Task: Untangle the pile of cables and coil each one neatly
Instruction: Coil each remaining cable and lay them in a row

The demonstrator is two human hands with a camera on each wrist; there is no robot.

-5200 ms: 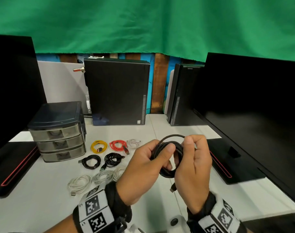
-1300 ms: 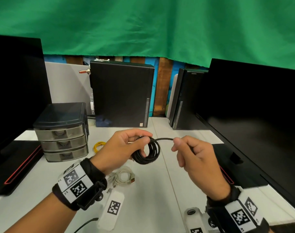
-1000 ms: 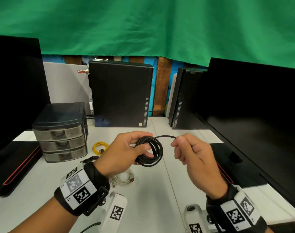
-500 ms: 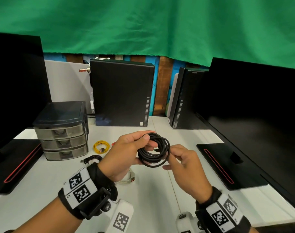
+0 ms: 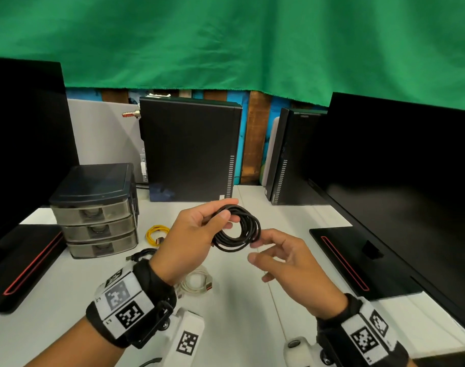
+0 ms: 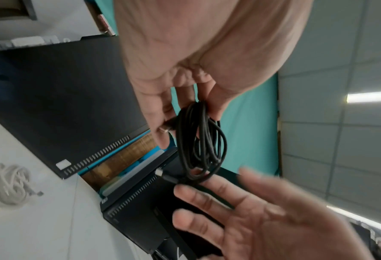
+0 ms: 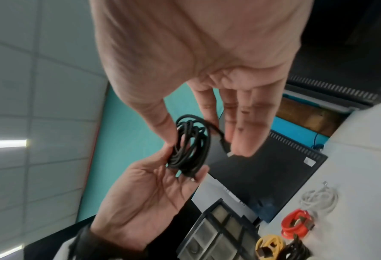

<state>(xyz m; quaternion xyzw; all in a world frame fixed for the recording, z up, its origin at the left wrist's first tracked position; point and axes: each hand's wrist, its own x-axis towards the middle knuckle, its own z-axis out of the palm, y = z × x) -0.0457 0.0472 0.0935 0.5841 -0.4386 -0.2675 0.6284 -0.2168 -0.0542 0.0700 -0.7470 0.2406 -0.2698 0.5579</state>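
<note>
The left hand [image 5: 197,231] pinches the coiled black cable [image 5: 238,234] above the table [image 5: 239,300]; the right hand [image 5: 287,263] is released, fingers relaxed beside it. No writing is legible.

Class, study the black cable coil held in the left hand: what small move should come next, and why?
Probably lower the black cable coil to the white table beside the other coiled cables. The left hand pinches a fully wound coil, the right hand is open just below it, and the yellow cable and white cable already lie coiled there.
</note>
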